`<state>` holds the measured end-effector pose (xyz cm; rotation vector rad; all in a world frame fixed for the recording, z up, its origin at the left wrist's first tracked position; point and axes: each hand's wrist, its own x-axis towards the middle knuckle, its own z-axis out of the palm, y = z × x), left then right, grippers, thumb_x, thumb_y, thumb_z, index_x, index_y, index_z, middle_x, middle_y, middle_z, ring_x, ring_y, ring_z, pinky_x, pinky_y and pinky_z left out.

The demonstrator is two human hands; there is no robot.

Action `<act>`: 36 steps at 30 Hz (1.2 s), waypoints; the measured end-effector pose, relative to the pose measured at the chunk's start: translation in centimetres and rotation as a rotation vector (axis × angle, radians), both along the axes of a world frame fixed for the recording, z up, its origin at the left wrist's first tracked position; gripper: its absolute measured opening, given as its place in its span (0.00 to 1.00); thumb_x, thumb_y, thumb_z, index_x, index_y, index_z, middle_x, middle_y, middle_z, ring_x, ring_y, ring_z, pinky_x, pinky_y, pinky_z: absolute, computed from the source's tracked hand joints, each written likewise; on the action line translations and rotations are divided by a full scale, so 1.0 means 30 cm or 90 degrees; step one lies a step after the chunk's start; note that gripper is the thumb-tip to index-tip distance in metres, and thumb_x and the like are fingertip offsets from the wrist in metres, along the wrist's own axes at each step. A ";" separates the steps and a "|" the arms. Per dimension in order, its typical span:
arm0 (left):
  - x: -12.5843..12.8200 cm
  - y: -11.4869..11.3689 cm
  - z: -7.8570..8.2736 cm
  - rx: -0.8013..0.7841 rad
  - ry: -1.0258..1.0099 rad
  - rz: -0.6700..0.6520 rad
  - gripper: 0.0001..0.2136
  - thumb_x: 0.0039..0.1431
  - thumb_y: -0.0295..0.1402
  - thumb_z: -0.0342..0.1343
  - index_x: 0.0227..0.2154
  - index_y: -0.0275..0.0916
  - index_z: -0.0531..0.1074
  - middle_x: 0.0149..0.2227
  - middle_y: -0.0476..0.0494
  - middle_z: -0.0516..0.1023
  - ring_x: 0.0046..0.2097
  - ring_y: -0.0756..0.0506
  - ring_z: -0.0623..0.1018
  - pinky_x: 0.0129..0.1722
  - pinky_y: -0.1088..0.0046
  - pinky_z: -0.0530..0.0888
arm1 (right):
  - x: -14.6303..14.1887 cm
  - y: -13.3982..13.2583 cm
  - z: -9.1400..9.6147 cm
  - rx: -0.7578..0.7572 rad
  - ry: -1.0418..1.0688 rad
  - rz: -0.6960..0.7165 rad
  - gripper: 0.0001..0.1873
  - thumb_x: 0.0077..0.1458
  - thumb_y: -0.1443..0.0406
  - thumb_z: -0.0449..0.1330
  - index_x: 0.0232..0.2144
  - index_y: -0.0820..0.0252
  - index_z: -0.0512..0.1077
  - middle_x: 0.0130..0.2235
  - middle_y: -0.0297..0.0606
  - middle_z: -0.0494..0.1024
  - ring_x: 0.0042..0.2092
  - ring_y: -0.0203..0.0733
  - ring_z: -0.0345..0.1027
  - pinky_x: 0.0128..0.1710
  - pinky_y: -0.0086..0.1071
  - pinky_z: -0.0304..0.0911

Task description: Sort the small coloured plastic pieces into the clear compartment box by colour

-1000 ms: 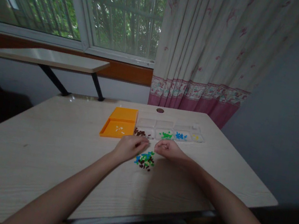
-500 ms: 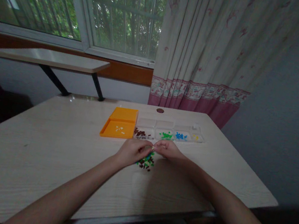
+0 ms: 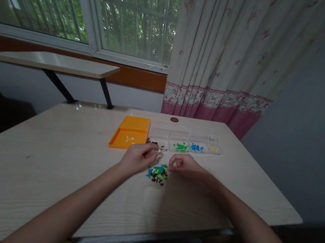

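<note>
Clock face centred on the pile, twelve toward the window.

Pile: one, mixed blue, green and brown bits, loose on the desk, between the two hands and a little nearer the person.

Left hand: at ten, just beside the pile; thumb and forefinger parted, a gap showing between their tips.

Right hand: at two; fingers curled, thumb and forefinger rounded into a loop, tips near the pile's edge (too small to tell whether a bit is pinched there).

Box: orange, lying open between ten and eleven; white bits in its nearer half.

Tray: clear, sectioned, running from eleven to two. Contents: brown bits at eleven, partly behind the left hand; green bits at one; blue bits between one and two; yellow bits at two.

Surroundings: shelf at ten, on black supports; window, barred, at eleven; curtain, floral, between twelve and one.
</note>
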<state>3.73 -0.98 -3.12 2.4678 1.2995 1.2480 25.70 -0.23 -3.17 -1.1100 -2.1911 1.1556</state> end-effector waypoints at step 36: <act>-0.162 0.071 0.094 -0.128 0.072 0.159 0.15 0.51 0.43 0.48 0.33 0.38 0.72 0.18 0.52 0.67 0.21 0.53 0.66 0.21 0.80 0.59 | 0.015 -0.016 0.016 0.185 -0.179 0.169 0.10 0.48 0.65 0.56 0.34 0.58 0.74 0.28 0.32 0.75 0.26 0.30 0.64 0.28 0.23 0.55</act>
